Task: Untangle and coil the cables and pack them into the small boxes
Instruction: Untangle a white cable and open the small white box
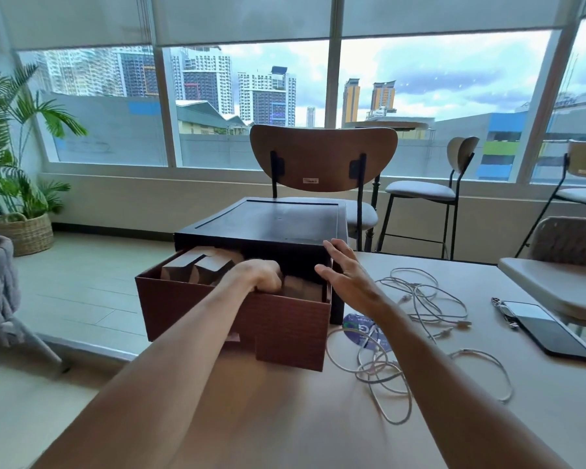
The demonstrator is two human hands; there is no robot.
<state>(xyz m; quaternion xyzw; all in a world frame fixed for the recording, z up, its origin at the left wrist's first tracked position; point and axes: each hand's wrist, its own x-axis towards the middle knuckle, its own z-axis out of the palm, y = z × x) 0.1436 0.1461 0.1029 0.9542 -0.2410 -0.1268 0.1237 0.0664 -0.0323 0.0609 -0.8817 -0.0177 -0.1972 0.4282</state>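
A brown cardboard drawer (217,309) is pulled out of a dark box case (268,228) on the table. Small brown boxes (197,265) sit inside the drawer. My left hand (261,275) reaches down into the drawer with its fingers curled; they are hidden behind the drawer's front wall, so what they touch is not visible. My right hand (345,272) is spread flat against the case's right front corner. Tangled white cables (420,299) lie on the table to the right, with more loops (383,370) nearer to me.
A black phone (545,328) and a watch (503,308) lie at the table's right. A blue round sticker (359,328) lies under the cables. A wooden chair (322,157) stands behind the box, stools to the right, a potted plant (11,147) far left.
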